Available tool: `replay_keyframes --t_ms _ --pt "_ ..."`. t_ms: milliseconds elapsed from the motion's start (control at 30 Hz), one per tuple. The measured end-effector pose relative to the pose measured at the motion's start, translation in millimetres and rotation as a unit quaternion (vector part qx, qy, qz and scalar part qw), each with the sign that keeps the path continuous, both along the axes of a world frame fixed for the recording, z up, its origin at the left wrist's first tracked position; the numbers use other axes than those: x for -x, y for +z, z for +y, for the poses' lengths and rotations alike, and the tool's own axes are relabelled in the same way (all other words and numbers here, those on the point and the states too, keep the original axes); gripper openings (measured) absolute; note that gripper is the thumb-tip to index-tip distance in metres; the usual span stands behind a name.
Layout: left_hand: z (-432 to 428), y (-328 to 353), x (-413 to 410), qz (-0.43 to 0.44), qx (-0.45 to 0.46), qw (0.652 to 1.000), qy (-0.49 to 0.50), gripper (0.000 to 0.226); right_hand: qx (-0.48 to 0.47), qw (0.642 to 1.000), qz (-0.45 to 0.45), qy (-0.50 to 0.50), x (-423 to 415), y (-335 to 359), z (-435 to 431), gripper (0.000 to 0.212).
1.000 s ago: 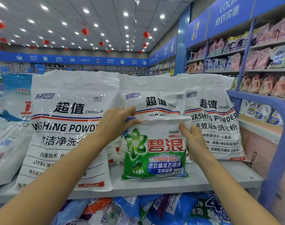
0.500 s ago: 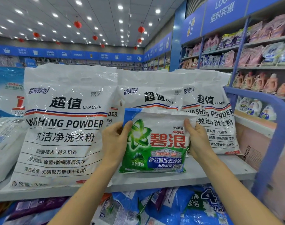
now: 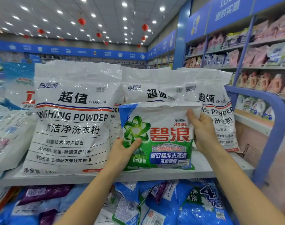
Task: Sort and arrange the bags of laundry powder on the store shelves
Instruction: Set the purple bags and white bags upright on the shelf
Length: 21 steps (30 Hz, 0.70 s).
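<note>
A small green and white Ariel powder bag [image 3: 161,135] stands upright on the grey shelf [image 3: 154,175], in front of large white washing powder bags. My left hand [image 3: 124,151] grips its lower left side, thumb on the front. My right hand [image 3: 201,127] holds its upper right corner, thumb across the front. One big white bag [image 3: 70,119] stands to the left; a second white bag [image 3: 151,86] and a third white bag [image 3: 219,111] rise behind the small bag.
Blue and purple powder bags [image 3: 154,203] fill the shelf below. More bags [image 3: 7,132] lean at the far left. A blue shelf frame [image 3: 274,127] stands at the right, with pink and white detergent goods [image 3: 260,54] on wall shelves beyond.
My left hand slid down from the bag's top edge to its lower left side. My right hand rose to the upper right corner. The bag stands a little more upright.
</note>
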<state>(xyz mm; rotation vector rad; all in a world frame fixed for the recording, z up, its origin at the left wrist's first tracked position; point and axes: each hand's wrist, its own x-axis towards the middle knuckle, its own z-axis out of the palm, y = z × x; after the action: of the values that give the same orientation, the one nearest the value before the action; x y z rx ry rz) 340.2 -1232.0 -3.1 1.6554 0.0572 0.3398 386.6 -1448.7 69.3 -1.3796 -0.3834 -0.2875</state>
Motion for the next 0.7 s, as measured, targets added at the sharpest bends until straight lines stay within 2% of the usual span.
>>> replay_keyframes --t_ms 67,167,300,433,533,633,700 --pt "-3 2 17 0.012 0.108 0.994 0.024 0.058 0.059 0.996 -0.058 0.018 21 22 6 0.029" --pt "-1 -6 46 0.026 0.297 0.954 -0.013 0.060 0.107 0.984 -0.124 0.068 52 46 32 0.032" --pt "15 -32 88 0.021 0.404 0.914 -0.034 0.046 0.134 0.968 -0.183 0.107 81 52 80 0.044" --pt "56 -44 137 -0.007 0.404 0.915 0.012 0.055 0.131 0.959 -0.171 0.185 99 44 129 0.039" --pt "96 -42 177 -0.042 0.364 0.924 0.108 0.069 0.104 0.951 -0.117 0.267 106 36 174 0.041" --pt "139 -37 220 -0.083 0.340 0.913 0.208 0.039 0.074 0.934 -0.058 0.345 119 24 232 0.031" --pt "169 -36 254 -0.098 0.322 0.901 0.275 0.041 0.055 0.913 -0.011 0.405 134 11 277 0.024"
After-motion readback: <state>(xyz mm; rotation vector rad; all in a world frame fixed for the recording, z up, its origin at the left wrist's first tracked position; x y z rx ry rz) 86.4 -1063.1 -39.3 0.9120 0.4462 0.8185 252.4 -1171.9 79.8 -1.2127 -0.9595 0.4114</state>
